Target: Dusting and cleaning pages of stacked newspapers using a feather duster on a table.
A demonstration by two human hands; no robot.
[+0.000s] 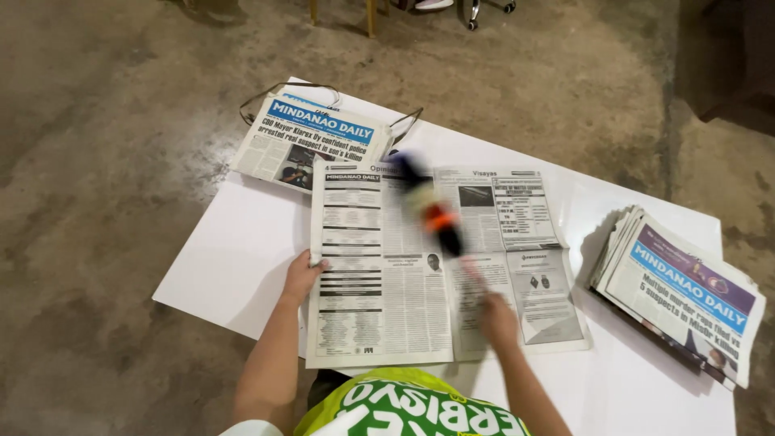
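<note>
Left hand [302, 275] rests flat on the left edge of an open newspaper [379, 274], fingers loosely spread, thumb on the page margin, pinning the sheet to a white board [242, 242]. Right hand [498, 317] is closed round the thin handle of a dark tool [432, 214] w/ an orange band; the tool is motion-blurred, so its kind can't be told, and it stretches from the hand up across the centre fold toward the top of the spread. Grip looks like a fist on the handle end, tho blur hides the fingers.

Open newspaper lies spread across the middle of the board, two pages showing, just in front of the person, whose green-and-white shirt [412, 408] fills the btm edge. Folded newspaper [311, 141] w/ a blue masthead sits at the board's far-left corner, touching the top of the open one, w/ a thin wire loop [282, 89] beside it. Stack of folded newspapers [678, 295] lies at the right edge, well apart from both hands. Board rests on a bare concrete floor [97, 161].
</note>
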